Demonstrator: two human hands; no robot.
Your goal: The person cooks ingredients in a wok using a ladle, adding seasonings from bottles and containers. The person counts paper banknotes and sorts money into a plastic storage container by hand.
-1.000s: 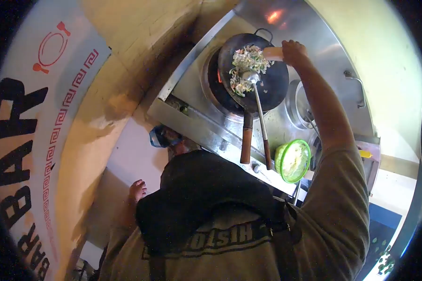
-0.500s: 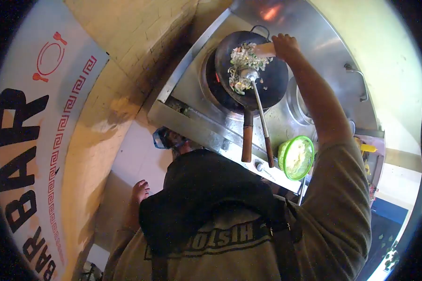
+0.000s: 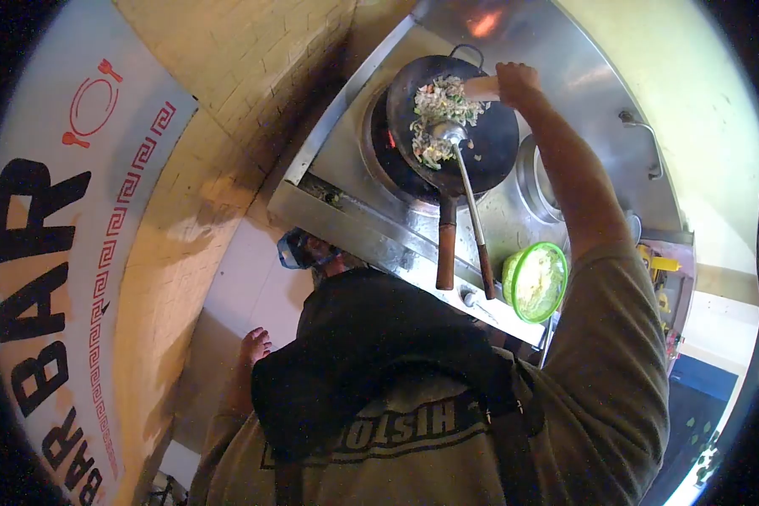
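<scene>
My right hand (image 3: pixel 519 84) is over the far right rim of the wok (image 3: pixel 497 148). Its fingers are wrapped round a pale tan object (image 3: pixel 481 88), whose kind I cannot make out, tilted toward the food. A mix of chopped light pieces with green and orange bits (image 3: pixel 437 101) lies in the wok. The bowl of a long-handled ladle (image 3: pixel 466 181) rests in that food, and no hand touches it. My left hand (image 3: pixel 257 344) hangs low at my side, away from the stove, fingers loosely bent and apart, with nothing seen in it.
The wok is on a burner in a steel stove (image 3: pixel 346 143); its wooden handle (image 3: pixel 446 253) points toward me. A green-rimmed bowl (image 3: pixel 538 282) of pale food stands at the right. Behind it are a round metal pan (image 3: pixel 538 181) and a tap (image 3: pixel 645 139). A brick wall (image 3: pixel 219 160) is at left.
My right hand and the tan object have shifted slightly to the right over the wok. The ladle and wok look the same.
</scene>
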